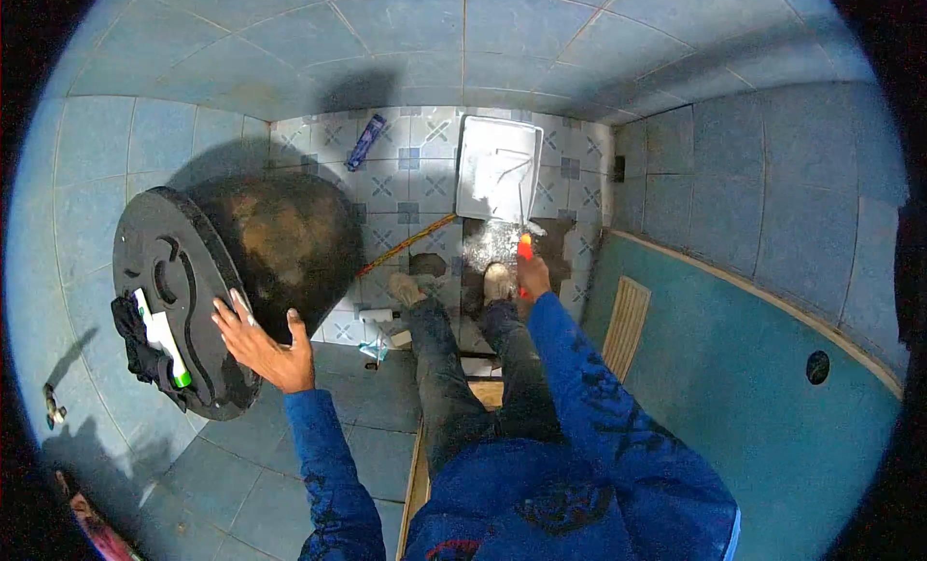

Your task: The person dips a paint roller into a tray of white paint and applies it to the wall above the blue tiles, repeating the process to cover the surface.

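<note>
Looking down from up here: my left hand (pixel 259 341) is spread open, palm flat on the ribbed black plastic lid (pixel 179 300) of a big round dark water barrel (pixel 290 244). A white-and-green tube (pixel 162 337) and black cloth (pixel 140 353) sit on that lid. My right hand (pixel 532 276) is closed around an orange-red handle (pixel 524 249), down by the white rectangular paint tray (pixel 498 167) on the patterned floor tiles (pixel 406 165). No readable labels anywhere.
</note>
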Demonstrator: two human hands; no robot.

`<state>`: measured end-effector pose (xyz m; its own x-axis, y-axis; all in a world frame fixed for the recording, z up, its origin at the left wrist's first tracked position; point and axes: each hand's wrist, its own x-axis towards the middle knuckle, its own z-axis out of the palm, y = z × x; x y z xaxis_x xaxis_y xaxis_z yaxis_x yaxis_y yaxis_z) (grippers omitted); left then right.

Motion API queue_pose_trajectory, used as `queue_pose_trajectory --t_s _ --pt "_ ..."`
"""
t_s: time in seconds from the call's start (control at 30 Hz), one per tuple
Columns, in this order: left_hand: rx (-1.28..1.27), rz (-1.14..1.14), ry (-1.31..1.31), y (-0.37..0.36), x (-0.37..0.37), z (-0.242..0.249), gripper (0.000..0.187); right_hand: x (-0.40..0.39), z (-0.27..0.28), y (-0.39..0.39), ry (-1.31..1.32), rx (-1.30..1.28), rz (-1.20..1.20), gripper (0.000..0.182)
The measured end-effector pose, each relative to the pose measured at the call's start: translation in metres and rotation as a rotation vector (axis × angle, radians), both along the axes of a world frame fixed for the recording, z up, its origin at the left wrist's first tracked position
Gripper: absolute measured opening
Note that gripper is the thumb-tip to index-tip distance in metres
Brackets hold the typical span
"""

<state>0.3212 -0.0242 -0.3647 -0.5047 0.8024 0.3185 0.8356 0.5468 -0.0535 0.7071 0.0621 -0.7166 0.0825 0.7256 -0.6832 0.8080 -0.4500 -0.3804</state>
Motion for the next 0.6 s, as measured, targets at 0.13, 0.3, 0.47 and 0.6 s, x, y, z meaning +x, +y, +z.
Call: queue_pose_trajectory --t_s 0.13,0.3,0.47,0.6 --pt "0.014 -0.01 0.005 0.002 0.002 0.001 0.079 0.001 0.006 0.028 0.071 -0.017 -0.019 0.049" --pt "0.032 -0.006 -0.015 0.003 0.003 0.004 0.078 0.006 0.053 0.005 0.072 0.031 -0.054 0.047" --pt "0.044 -0.006 -0.009 0.004 0.004 0.003 0.08 0.02 0.046 -0.039 -0.004 0.181 0.128 0.057" --pt "0.034 -0.014 0.006 0.003 0.003 0.002 0.079 0.004 0.015 -0.029 -0.137 0.043 0.302 0.038"
